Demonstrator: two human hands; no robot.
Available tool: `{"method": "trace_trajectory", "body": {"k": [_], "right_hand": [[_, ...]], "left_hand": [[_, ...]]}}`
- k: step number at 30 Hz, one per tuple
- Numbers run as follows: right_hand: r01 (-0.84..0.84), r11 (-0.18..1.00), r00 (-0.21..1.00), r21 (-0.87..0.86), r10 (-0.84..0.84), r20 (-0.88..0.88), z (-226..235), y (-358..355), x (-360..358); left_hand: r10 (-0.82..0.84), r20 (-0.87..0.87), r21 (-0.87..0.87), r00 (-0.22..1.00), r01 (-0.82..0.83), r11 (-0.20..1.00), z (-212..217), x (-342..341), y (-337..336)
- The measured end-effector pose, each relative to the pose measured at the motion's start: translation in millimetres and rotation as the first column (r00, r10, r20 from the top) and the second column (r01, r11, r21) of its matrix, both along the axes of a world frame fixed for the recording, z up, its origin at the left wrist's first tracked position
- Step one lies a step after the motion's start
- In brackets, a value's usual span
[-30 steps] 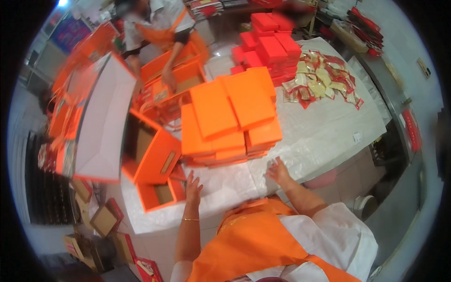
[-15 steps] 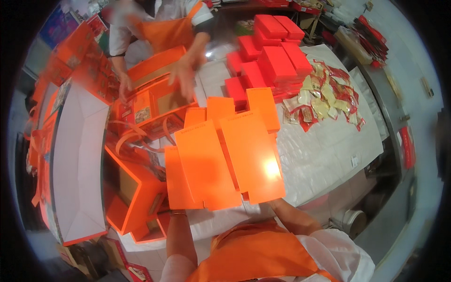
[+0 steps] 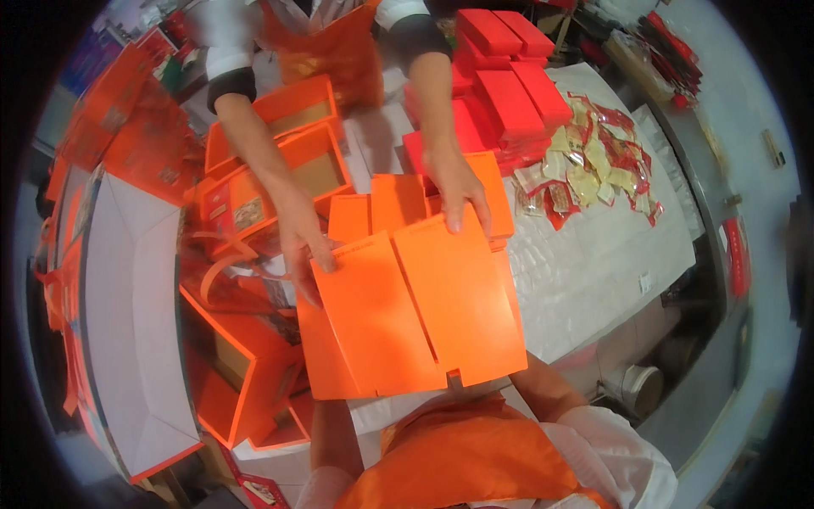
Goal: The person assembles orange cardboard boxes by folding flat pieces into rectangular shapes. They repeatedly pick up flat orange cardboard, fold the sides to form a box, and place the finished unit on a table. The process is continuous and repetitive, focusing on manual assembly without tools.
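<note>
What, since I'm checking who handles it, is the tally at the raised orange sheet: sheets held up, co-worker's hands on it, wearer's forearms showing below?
Raised orange sheet: 1
Co-worker's hands on it: 2 (hand at its left edge, hand at its top edge)
Wearer's forearms below it: 2 (left forearm, right forearm)
Total: 5
The wearer's own hands are hidden behind the sheet.

A long worktable covered in white textured sheeting (image 3: 593,280) fills the middle of a cluttered workshop. Pale grey floor (image 3: 755,102) runs along its right side, where a small white bucket (image 3: 638,387) stands below the table edge. Even, bright light falls across the surfaces.
</note>
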State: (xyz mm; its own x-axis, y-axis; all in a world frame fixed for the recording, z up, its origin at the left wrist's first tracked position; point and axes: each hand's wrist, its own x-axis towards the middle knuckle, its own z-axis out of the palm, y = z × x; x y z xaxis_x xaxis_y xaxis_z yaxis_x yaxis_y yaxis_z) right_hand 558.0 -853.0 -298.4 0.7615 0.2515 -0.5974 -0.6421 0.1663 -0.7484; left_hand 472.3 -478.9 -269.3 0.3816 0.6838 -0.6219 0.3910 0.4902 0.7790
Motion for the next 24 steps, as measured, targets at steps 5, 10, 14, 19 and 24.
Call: {"method": "trace_trajectory", "body": {"k": [5, 10, 14, 19, 24], "right_hand": [[0.002, 1.000, 1.000, 0.006, -0.001, -0.018, 0.4, 2.2, -9.1], [0.027, 1.000, 0.999, 0.000, -0.027, -0.034, -2.7, -3.7, -5.6], [0.075, 0.997, 0.996, -0.016, -0.076, -0.048, -3.5, -22.7, 3.7], [0.198, 0.979, 0.979, -0.054, -0.200, -0.044, -1.6, -82.6, 45.0], [0.258, 0.960, 0.963, -0.109, -0.265, -0.053, -2.3, -150.0, 48.5]], "left_hand": [[-0.037, -0.009, 0.016, 0.999, 0.037, 0.999, 18.0, -23.9, -4.4], [-0.096, -0.052, 0.040, 0.994, 0.098, 0.994, 33.9, -42.6, -22.2], [-0.164, -0.105, 0.072, 0.981, 0.172, 0.983, 38.4, -34.4, -49.8], [-0.265, -0.263, 0.163, 0.928, 0.314, 0.935, 34.0, 2.6, -77.4], [-0.319, -0.398, 0.173, 0.860, 0.412, 0.895, 38.8, 7.4, -93.1]]}}
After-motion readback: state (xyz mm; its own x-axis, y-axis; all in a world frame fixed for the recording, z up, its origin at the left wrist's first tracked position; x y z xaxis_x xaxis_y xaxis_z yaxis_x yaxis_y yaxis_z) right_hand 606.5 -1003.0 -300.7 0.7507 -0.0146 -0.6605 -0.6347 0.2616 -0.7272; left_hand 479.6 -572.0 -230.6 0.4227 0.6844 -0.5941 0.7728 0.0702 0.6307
